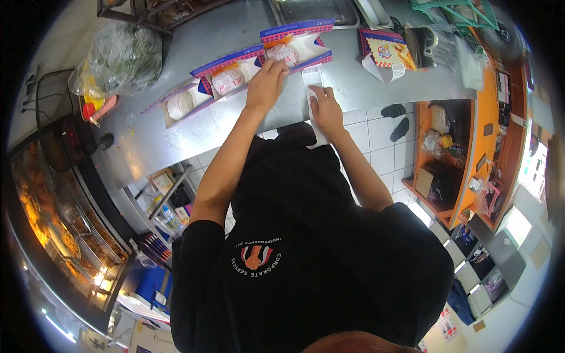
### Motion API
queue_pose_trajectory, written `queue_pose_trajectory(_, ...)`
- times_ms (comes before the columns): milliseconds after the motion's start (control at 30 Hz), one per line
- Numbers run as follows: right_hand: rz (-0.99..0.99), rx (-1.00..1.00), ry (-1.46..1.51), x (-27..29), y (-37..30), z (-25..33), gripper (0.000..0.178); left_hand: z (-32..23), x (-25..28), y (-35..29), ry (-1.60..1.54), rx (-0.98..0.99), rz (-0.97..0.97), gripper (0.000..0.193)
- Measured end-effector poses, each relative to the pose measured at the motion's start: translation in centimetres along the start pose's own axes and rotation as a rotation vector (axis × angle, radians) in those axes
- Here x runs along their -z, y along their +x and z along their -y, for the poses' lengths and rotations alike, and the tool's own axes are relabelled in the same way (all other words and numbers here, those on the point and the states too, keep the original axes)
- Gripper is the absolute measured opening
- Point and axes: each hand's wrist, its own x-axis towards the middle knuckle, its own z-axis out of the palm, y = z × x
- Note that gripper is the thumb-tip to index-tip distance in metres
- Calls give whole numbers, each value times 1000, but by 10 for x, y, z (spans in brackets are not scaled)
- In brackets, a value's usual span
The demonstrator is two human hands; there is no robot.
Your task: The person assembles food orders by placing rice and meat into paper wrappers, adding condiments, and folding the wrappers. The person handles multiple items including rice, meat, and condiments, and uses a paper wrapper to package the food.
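Three open blue-and-red printed cardboard boxes stand in a slanting row on the steel counter (188,144). Each holds a round bundle in white paper: the left bundle (180,105), the middle bundle (228,80) and the right bundle (283,55). My left hand (265,87) reaches over the near side of the right box (315,44), fingers curled against its bundle. Beside it, at the counter's near edge, my right hand (326,110) is closed on a long white paper strip (312,76). This strip hangs down past the edge toward my black shirt.
A printed box (388,52) lies at the right, beside a black-and-grey device (438,47). Clear plastic bags of greens (126,59) sit at the left. Metal trays (315,12) stand at the back. A lit food display (59,217) is at the left, an orange shelf unit (479,123) at the right.
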Motion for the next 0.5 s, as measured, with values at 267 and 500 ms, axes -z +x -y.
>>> queue_pose_trajectory(267,170,-5,5,22,7,-10,61,1,-7,-1,-38,34,-82,13)
queue_pose_trajectory(500,48,140,96,10,44,1,57,8,-12,-1,-17,10,-59,12)
